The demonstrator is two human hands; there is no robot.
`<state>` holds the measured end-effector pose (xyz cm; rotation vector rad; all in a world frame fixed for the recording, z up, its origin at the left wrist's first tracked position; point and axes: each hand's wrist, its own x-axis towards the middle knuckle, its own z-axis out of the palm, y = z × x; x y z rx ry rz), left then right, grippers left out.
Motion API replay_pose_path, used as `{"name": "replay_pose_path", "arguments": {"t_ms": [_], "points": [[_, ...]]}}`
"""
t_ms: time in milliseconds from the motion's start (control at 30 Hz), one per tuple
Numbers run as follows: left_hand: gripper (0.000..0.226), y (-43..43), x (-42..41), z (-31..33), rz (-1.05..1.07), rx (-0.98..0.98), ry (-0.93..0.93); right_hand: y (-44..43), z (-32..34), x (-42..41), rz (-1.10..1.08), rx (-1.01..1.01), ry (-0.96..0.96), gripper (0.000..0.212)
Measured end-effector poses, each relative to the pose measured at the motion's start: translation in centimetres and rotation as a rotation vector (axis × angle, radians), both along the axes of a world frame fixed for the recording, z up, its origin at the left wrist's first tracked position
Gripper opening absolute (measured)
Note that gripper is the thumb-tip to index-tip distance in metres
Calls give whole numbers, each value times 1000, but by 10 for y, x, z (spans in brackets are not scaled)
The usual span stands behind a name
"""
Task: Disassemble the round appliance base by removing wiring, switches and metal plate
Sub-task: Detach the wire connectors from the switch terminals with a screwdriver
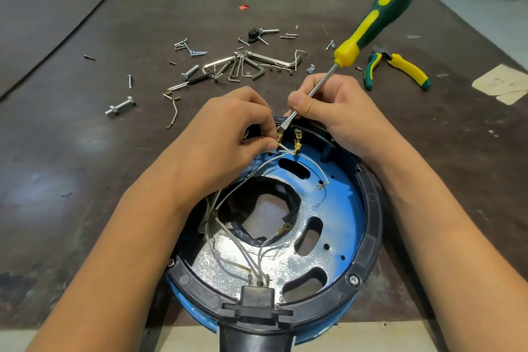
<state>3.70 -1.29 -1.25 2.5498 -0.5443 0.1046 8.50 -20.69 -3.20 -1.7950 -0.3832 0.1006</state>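
a bolt [120,106] lies at left. the left hand [228,130] pinches a wire terminal [279,142] at the far rim of the base [371,226], centre near. the right hand [334,113] grips the screwdriver [374,20] shaft, tip on that terminal. pliers [400,66] lie right.

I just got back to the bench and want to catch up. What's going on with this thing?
A person is taking apart a round appliance base on the table. Their left hand pinches a white wire at its brass terminal. Their right hand holds a screwdriver by its shaft, tip against that terminal. More wiring lies across the metal plate. Pliers and hex keys lie beyond.
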Motion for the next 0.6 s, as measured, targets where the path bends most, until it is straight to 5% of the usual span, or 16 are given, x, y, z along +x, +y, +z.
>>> {"name": "replay_pose_path", "arguments": {"t_ms": [600], "points": [[2,0,-1,1,23,-8,42,6,10,4,-45,-17,269,29]]}}
